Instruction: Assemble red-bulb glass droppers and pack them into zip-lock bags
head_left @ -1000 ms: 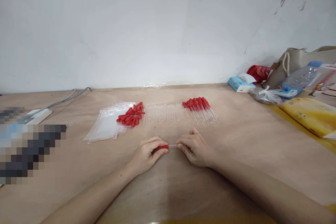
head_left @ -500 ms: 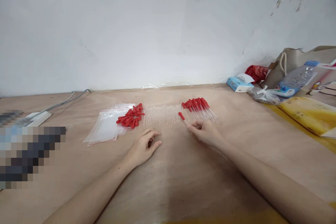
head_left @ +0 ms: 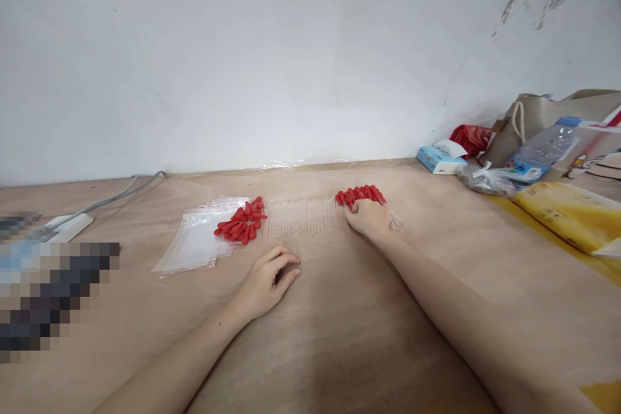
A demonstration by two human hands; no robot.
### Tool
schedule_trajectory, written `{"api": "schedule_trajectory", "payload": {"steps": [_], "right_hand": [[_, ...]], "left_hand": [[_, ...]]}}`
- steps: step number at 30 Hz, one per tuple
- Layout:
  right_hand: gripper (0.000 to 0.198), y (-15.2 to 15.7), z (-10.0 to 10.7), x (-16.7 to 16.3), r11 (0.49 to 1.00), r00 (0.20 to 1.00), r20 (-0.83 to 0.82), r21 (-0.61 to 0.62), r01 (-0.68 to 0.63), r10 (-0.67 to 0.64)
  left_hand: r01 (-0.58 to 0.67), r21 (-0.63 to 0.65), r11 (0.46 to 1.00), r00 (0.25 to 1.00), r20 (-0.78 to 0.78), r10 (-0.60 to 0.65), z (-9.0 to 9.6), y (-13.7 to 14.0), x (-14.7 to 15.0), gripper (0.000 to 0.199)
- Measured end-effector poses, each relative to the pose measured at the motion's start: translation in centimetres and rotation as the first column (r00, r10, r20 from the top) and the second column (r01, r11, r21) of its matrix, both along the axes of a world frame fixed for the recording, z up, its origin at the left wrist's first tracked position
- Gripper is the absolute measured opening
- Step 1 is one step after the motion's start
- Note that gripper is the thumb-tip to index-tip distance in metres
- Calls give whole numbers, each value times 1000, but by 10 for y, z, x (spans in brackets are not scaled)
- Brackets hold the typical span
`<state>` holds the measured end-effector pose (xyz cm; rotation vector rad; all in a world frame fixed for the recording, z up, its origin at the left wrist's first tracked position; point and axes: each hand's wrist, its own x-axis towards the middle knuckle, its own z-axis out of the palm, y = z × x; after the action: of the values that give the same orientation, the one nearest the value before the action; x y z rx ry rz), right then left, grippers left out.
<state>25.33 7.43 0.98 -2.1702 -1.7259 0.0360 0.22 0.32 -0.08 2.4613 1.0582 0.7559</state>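
Left hand: it lies low over the near middle of the table, half open [head_left: 269, 281], fingers softly curved and the thumb standing apart from them.
Right hand: it reaches farther out, palm down over the red-topped droppers [head_left: 361, 194], the hand [head_left: 371, 220] covering their middles; its fingertips are hidden, so from here I cannot tell whether they pinch one.
Droppers: they lie side by side, right of centre, red ends to the far side, clear tips showing just right of the hand.
Clear tubes: a row of thin ones [head_left: 301, 217] lies left of the droppers, set side by side.
Loose red bulbs: a small heap [head_left: 240, 225] sits at the left end of the tubes, partly over the plastic bags.
Plastic bags: flat, clear and overlapping [head_left: 191, 246], left of the heap.
Table: pale brown wood [head_left: 272, 369], running to a white wall [head_left: 242, 65].
Far right: I see a blue tissue box [head_left: 439, 160], a red wrapper [head_left: 470, 140], a knotted clear bag [head_left: 485, 180], a bottle [head_left: 543, 149] and a yellow packet [head_left: 567, 217].
Far left: a grey cable [head_left: 116, 197] runs across the table.
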Motion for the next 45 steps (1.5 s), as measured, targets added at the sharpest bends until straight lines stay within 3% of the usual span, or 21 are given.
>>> {"api": "schedule_trajectory", "payload": {"steps": [3, 7, 16, 22, 26, 29, 32, 34, 37, 40, 45], "right_hand": [[39, -1, -3, -2, 999, 999, 41, 41, -10, 8], [29, 1, -2, -13, 993, 997, 20, 89, -72, 70], [27, 19, 2, -35, 998, 998, 57, -58, 25, -22], [24, 16, 5, -40, 994, 997, 70, -107, -18, 26], [25, -6, 4, -35, 996, 984, 161, 49, -80, 71], [24, -27, 0, -22, 948, 952, 245, 213, -237, 184], [19, -44, -10, -9, 865, 907, 224, 287, -411, 357], [17, -51, -17, -3, 807, 878, 189, 345, -479, 440], [16, -57, -28, 2, 737, 854, 147, 446, -508, 499], [16, -60, -37, 5, 709, 851, 102, 507, -490, 515], [26, -61, -41, 5, 717, 869, 81, 532, -451, 487]], "left_hand": [[-2, -4, 1000, 1000, -10, 2, 1, 0, 0, 18], [7, -1, 1000, 1000, 5, -7, 2, -1, 1, 18], [-3, 5, 1000, 1000, 16, 3, 2, -1, 0, 17], [-5, 19, 1000, 1000, 9, 5, 0, -4, 3, 17], [-142, 190, 971, 990, 25, 140, 6, 6, -4, 15], [-243, 375, 894, 964, -6, 265, 20, 32, -18, 15], [-215, 481, 850, 912, -214, 351, 36, 66, -29, 21], [-150, 508, 848, 826, -408, 390, 44, 84, -32, 22], [-98, 495, 863, 776, -505, 378, 47, 101, -31, 16], [-80, 476, 876, 763, -536, 361, 44, 106, -29, 20], [-75, 458, 886, 762, -546, 347, 38, 106, -32, 17]]}}
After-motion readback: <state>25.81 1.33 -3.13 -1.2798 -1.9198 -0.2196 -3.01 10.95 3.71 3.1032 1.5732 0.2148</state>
